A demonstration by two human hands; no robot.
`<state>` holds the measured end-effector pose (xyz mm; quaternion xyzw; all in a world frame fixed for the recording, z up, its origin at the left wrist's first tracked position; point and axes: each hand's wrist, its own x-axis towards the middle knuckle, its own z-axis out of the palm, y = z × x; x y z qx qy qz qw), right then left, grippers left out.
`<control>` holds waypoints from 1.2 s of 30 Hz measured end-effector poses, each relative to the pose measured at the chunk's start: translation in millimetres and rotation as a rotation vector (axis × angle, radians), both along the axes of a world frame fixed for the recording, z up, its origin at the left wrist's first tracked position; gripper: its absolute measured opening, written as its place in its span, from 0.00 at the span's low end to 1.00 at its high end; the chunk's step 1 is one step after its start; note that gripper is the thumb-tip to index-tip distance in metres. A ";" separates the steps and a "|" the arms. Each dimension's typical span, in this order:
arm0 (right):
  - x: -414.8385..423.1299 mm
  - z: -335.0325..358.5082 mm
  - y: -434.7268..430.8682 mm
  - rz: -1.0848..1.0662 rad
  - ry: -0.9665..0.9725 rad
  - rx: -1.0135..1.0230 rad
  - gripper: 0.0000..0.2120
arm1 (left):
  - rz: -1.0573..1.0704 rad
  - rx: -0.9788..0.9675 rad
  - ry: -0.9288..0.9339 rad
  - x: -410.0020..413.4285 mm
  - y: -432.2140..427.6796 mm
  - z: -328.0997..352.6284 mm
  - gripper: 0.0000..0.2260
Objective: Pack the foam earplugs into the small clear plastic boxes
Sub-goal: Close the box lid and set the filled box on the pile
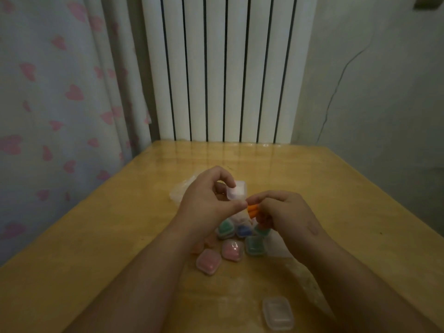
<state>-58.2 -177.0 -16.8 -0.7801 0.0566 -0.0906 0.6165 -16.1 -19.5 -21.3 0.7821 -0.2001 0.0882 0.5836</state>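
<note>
Low on the right of the table [96, 236] lies a clear box [278, 313] that looks empty. Under your wrists sit a pink box [208, 261], a green box [254, 245] and a blue box [243, 230], all shut and full. Your right hand [286, 212] pinches two orange earplugs [252, 211], lying sideways with tips pointing left. Your left hand [211, 200] grips an open box [236, 193] just above them. A plastic bag [182, 191] lies behind

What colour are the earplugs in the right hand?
Orange; the earplugs in the right hand show best in the head view.
</note>
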 end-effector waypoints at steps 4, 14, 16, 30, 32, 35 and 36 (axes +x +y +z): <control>-1.4 -0.5 1.6 0.086 0.006 0.121 0.10 | -0.066 -0.065 0.034 -0.1 -1.9 -0.5 0.16; 1.1 -4.3 -0.4 0.069 -0.034 0.083 0.08 | -0.010 0.002 -0.090 3.5 -2.7 -5.9 0.11; 2.1 -5.4 0.4 0.066 -0.037 0.086 0.07 | -0.007 0.014 -0.111 4.1 -2.7 -6.2 0.11; 5.6 -6.9 0.1 0.047 0.033 0.152 0.09 | 0.096 0.216 -0.424 -3.2 -9.9 -9.8 0.16; 6.1 -6.1 0.0 0.053 0.056 0.206 0.11 | 0.110 0.249 -0.495 -1.5 -11.4 -11.7 0.19; 6.6 -5.7 1.8 0.050 0.093 0.303 0.08 | 0.157 0.276 -0.601 2.9 -13.8 -14.6 0.17; 6.9 -5.6 2.5 0.044 0.105 0.313 0.08 | 0.165 0.269 -0.621 3.7 -14.4 -15.4 0.15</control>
